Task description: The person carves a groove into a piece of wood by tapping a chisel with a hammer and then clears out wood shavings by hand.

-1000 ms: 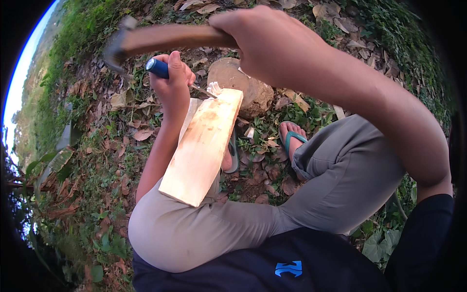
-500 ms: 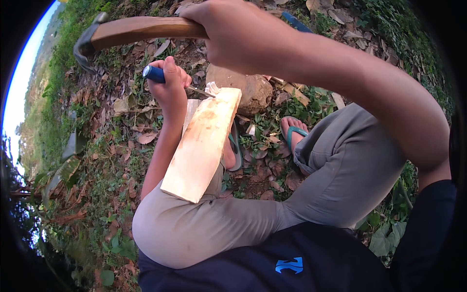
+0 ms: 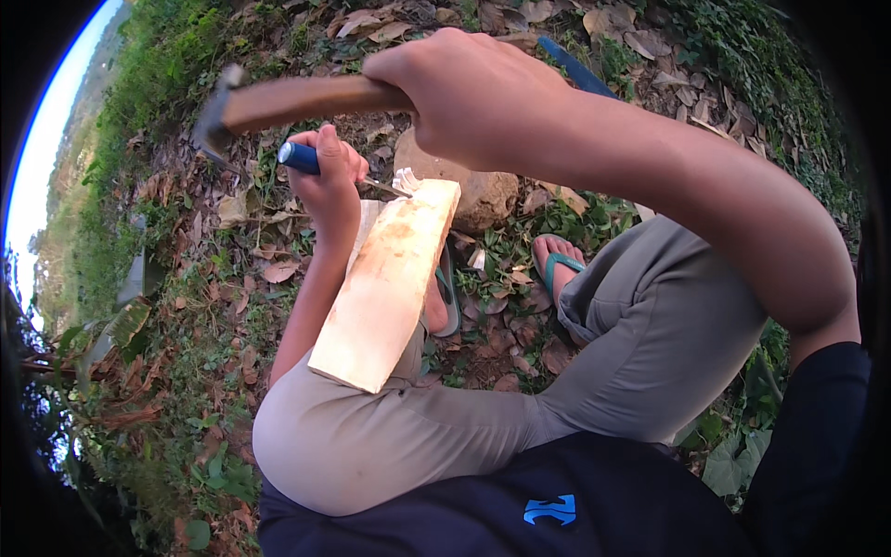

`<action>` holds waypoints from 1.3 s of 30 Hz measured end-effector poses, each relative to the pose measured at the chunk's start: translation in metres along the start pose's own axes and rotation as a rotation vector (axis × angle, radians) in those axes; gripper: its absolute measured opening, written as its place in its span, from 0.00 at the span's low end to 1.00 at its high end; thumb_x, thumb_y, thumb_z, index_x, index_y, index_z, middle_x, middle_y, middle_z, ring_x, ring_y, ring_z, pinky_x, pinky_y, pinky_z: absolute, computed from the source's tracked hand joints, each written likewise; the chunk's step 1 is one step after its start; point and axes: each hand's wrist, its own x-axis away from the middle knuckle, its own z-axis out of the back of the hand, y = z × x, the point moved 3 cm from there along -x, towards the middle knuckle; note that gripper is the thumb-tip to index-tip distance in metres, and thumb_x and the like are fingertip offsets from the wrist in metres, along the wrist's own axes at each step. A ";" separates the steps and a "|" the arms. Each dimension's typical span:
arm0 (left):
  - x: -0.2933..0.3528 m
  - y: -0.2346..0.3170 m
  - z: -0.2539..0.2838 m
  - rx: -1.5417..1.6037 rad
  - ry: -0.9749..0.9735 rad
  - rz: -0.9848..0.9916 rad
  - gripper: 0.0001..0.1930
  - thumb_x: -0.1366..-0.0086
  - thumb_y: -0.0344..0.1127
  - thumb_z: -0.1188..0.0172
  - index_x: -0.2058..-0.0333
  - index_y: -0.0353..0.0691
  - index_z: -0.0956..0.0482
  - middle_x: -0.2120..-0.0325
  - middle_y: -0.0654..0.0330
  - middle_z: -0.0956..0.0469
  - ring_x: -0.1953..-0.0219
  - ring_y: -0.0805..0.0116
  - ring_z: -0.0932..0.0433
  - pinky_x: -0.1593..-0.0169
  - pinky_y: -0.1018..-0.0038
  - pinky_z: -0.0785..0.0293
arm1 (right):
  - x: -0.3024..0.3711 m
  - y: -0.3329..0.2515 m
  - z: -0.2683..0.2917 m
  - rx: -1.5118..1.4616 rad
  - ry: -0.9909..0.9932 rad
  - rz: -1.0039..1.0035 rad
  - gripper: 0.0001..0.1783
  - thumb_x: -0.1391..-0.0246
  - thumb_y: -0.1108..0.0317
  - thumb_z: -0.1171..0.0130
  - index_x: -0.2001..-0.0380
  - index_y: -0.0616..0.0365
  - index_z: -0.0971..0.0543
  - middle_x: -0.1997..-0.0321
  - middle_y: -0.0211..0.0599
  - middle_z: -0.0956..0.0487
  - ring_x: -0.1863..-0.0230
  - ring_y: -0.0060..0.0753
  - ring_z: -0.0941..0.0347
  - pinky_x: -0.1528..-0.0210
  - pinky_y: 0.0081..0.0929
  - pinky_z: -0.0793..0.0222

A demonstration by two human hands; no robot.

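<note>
My left hand (image 3: 327,179) is closed round the blue handle of a chisel (image 3: 299,157). The chisel's metal blade meets the far end of a pale wooden board (image 3: 388,283), where curled shavings (image 3: 406,181) stand up. The board slants from my left thigh toward a large stone (image 3: 483,190), and a second pale piece of wood (image 3: 365,227) shows behind its left edge. Above, my right hand (image 3: 483,97) grips the wooden handle of a claw hammer (image 3: 316,100). The hammer's head is blurred and hangs beyond the chisel's butt, apart from it.
A blue, blade-like strip (image 3: 575,67) lies on the ground behind my right forearm. My feet, in green-strapped flip-flops (image 3: 560,263), rest on either side below the stone. Dry leaves (image 3: 278,271), wood chips (image 3: 478,259) and low green plants cover the ground.
The hammer and my right hand have moved down and to the right, closer to the chisel. My left hand, chisel and board have barely shifted.
</note>
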 end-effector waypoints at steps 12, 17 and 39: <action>0.003 0.002 0.001 -0.023 -0.035 0.014 0.12 0.27 0.35 0.47 0.70 0.43 0.38 0.86 0.70 0.41 0.85 0.79 0.41 0.78 0.77 0.39 | 0.009 -0.011 -0.001 0.093 -0.099 0.072 0.11 0.49 0.74 0.42 0.61 0.53 0.17 0.66 0.45 0.17 0.61 0.51 0.18 0.59 0.47 0.23; 0.007 0.006 0.006 0.060 0.019 0.023 0.10 0.29 0.33 0.45 0.69 0.41 0.36 0.84 0.68 0.36 0.85 0.79 0.39 0.79 0.76 0.38 | 0.005 -0.022 0.009 -0.023 0.098 0.181 0.13 0.54 0.77 0.43 0.62 0.57 0.22 0.73 0.50 0.21 0.67 0.59 0.22 0.64 0.50 0.29; 0.006 -0.006 0.010 0.039 0.020 0.077 0.10 0.29 0.33 0.43 0.69 0.39 0.34 0.85 0.68 0.34 0.85 0.81 0.36 0.80 0.78 0.37 | 0.004 -0.012 0.001 0.182 -0.169 -0.003 0.13 0.53 0.75 0.44 0.62 0.51 0.21 0.68 0.46 0.19 0.64 0.55 0.20 0.62 0.49 0.26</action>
